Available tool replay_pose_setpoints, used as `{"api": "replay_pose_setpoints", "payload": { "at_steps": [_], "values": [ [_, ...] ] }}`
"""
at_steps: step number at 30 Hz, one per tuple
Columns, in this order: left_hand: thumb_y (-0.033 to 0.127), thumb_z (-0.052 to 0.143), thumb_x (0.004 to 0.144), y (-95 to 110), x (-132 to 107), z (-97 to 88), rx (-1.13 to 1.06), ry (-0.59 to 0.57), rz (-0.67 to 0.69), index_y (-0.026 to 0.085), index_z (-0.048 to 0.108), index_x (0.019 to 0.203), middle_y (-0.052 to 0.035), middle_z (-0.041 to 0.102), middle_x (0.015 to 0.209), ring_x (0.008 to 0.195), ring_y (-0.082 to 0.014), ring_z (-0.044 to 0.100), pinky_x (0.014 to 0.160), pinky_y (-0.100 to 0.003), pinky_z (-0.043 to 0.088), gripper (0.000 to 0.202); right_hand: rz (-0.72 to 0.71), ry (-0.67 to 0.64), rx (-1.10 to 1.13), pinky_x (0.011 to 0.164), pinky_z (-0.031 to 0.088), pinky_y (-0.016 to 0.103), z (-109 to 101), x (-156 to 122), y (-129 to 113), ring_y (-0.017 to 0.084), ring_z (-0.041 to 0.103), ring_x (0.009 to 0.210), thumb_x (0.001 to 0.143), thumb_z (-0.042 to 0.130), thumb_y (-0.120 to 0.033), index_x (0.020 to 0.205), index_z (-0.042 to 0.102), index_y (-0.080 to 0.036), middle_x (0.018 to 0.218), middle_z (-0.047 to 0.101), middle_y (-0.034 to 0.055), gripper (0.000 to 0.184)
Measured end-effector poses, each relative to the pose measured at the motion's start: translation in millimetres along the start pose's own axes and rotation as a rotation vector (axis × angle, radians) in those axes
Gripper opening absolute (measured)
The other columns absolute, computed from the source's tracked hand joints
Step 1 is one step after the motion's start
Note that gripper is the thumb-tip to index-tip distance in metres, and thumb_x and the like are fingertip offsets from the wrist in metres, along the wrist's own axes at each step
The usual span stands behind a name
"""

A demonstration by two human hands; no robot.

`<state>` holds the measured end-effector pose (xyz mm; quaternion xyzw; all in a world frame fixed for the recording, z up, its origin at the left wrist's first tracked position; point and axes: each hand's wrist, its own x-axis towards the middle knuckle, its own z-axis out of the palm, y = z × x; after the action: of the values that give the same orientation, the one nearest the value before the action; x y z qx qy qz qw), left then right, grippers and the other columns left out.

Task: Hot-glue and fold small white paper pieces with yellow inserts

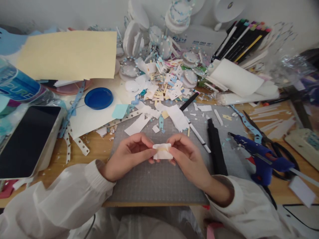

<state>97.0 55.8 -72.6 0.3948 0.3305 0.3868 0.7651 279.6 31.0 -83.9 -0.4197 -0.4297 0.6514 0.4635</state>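
Between my two hands is a small white piece of paper (162, 155) with a pale yellow strip (163, 148) across its middle. My left hand (134, 152) pinches its left end between thumb and fingers. The right end is pinched the same way by my right hand (187, 156). Both hands hold it just above the grey cutting mat (159, 186). Beyond my fingers lie white paper scraps (177, 117) and a small blue strip (161, 122). A white pen (199, 135) rests to the right of my right hand.
A blue glue gun (261, 156) and black scissors (284, 152) lie at the right, near a black marker-like tube (216, 146). Small paper cutouts (171, 83) are heaped at the back. On the left are a phone (28, 139), a blue lid (98, 98) and a water bottle (18, 84).
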Motion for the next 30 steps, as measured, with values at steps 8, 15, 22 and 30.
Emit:
{"api": "replay_pose_setpoints", "payload": {
  "at_steps": [8, 15, 22, 30],
  "values": [
    [0.016, 0.071, 0.081, -2, -2, -2.2, 0.007, -0.01, 0.003, 0.012, 0.063, 0.082, 0.0016, 0.065, 0.07, 0.061, -0.0075, 0.064, 0.059, -0.015, 0.055, 0.009, -0.041, 0.038, 0.045, 0.047, 0.038, 0.015, 0, 0, 3, 0.004, 0.048, 0.056, 0.086, 0.064, -0.023, 0.086, 0.058, -0.022, 0.071, 0.052, -0.0054, 0.007],
    [0.011, 0.069, 0.081, 0, 0, 0.5, 0.036, 0.023, 0.07, 0.013, 0.066, 0.082, 0.0021, 0.064, 0.071, 0.058, -0.0053, 0.062, 0.056, -0.012, 0.054, 0.004, -0.027, -0.009, 0.102, 0.048, 0.039, 0.014, 1, -1, 1, 0.004, 0.048, 0.058, 0.087, 0.063, -0.022, 0.089, 0.06, -0.023, 0.073, 0.053, -0.0046, 0.003],
    [0.009, 0.069, 0.081, -2, -2, -2.7, 0.021, 0.003, 0.088, 0.014, 0.069, 0.085, 0.0009, 0.066, 0.072, 0.06, -0.005, 0.062, 0.057, -0.012, 0.053, 0.005, 0.009, -0.046, 0.199, 0.049, 0.04, 0.014, 4, 0, -4, 0.005, 0.052, 0.06, 0.087, 0.062, -0.022, 0.087, 0.062, -0.023, 0.074, 0.055, -0.004, 0.002],
    [0.015, 0.063, 0.088, 1, -3, -4.4, -0.047, -0.157, -0.019, 0.016, 0.067, 0.092, 0.0017, 0.064, 0.064, 0.052, -0.0056, 0.061, 0.046, -0.01, 0.048, 0.006, 0.121, -0.044, 0.304, 0.048, 0.039, 0.014, 6, 1, -11, 0.005, 0.047, 0.059, 0.079, 0.068, -0.023, 0.079, 0.062, -0.023, 0.071, 0.052, -0.0047, 0.006]
  ]
}}
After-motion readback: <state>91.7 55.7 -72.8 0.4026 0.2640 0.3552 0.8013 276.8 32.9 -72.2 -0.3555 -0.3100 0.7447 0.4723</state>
